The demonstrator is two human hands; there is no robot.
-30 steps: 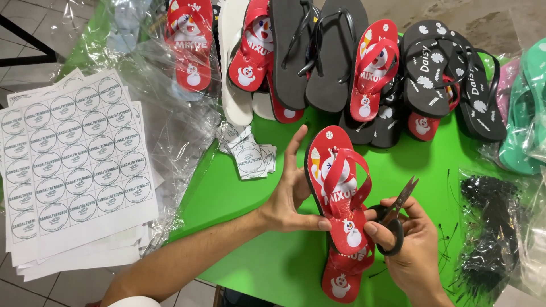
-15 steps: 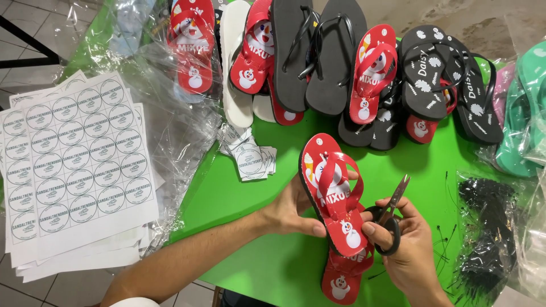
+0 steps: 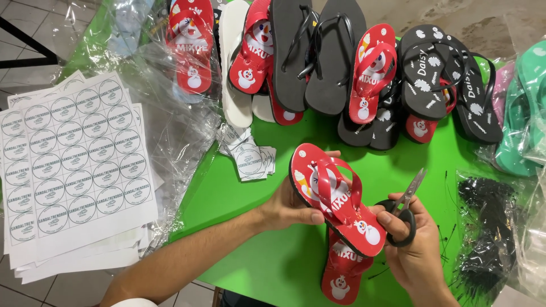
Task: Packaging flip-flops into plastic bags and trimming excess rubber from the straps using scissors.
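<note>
Red flip-flop [image 3: 335, 199] sits clasped in the left hand [image 3: 287, 204]; at its 3 o'clock, the right hand [image 3: 418, 250] grips scissors [image 3: 405, 207] over the green desk [image 3: 273, 256].

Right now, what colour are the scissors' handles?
Black, on the scissors in the right hand; head view.

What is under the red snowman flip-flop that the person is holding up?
A second red snowman flip-flop lies on the green table beneath the held red rubber flip-flop. Only its heel end shows; its toe end and strap are covered.
</note>
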